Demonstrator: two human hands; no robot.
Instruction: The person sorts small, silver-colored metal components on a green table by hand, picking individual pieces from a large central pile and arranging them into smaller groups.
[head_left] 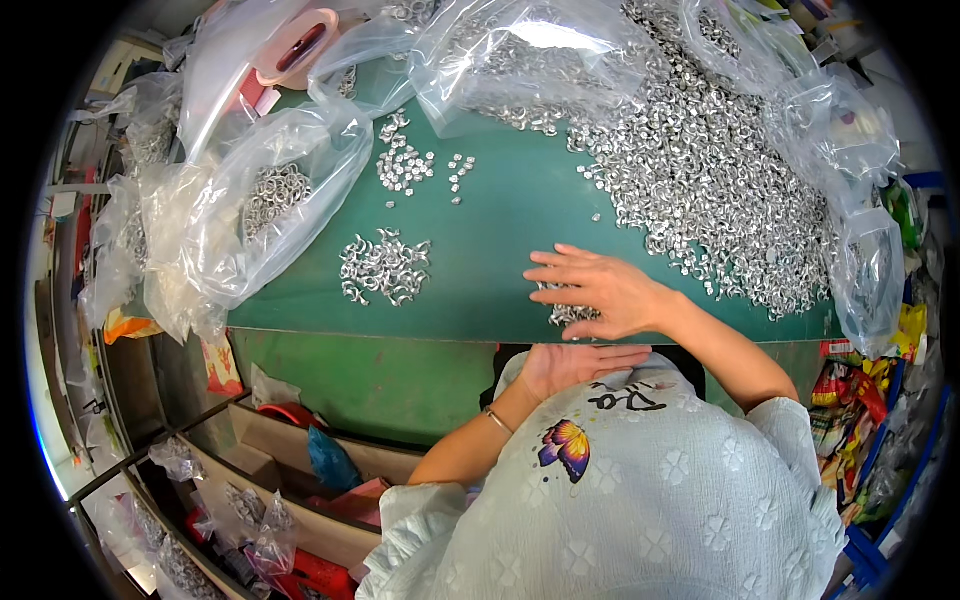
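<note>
My right hand [600,293] is spread over a small heap of silver metal pieces [572,314] at the table's near edge, covering part of it. Just below that edge, my left hand [575,369] lies with its fingers stretched out to the right, close against my body. Nothing shows in its palm. Left of my hands, a loose pile of curved silver pieces [384,268] rests on the green tabletop [480,230]. Farther back are small chunky silver pieces [405,168], with a few more beside them.
A big mound of silver pieces [720,170] spreads over the right of the table, partly under clear plastic [850,150]. An open clear bag [275,215] with metal pieces sits at the left. Behind it is a pink container [297,50]. Drawers [300,490] stand below left.
</note>
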